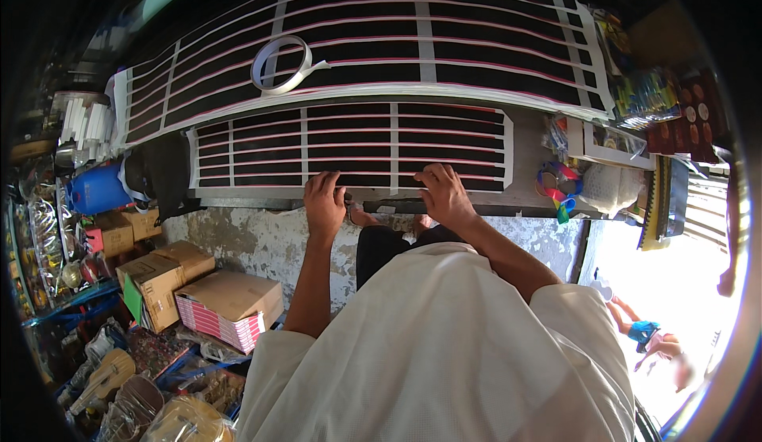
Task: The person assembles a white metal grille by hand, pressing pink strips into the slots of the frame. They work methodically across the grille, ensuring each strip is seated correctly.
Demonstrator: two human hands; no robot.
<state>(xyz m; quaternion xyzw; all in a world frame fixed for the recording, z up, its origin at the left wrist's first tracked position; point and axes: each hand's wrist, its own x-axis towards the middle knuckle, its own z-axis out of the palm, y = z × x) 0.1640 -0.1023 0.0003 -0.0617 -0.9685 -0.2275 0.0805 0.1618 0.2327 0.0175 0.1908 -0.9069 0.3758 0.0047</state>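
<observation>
A long black sheet (349,152) with white-and-pink lengthwise strips and pale cross strips lies on the table before me. At its near edge, left of the middle, my left hand (324,204) has bent fingers on the sheet and the thumb drawn in by the edge. Farther right along that edge my right hand (446,197) is curled, index finger and thumb at the sheet's border. Between my hands, one pale cross strip pokes slightly past the near edge. Behind lies a larger stack of similar sheets (492,45), carrying a roll of white tape (259,75) with a loose end.
Cardboard boxes (238,293) and plastic-wrapped goods stand at lower left, near a blue container (99,188). Colourful ribbons (559,188) and a white frame (611,146) sit at the table's right end. Another person (652,335) is outside at lower right.
</observation>
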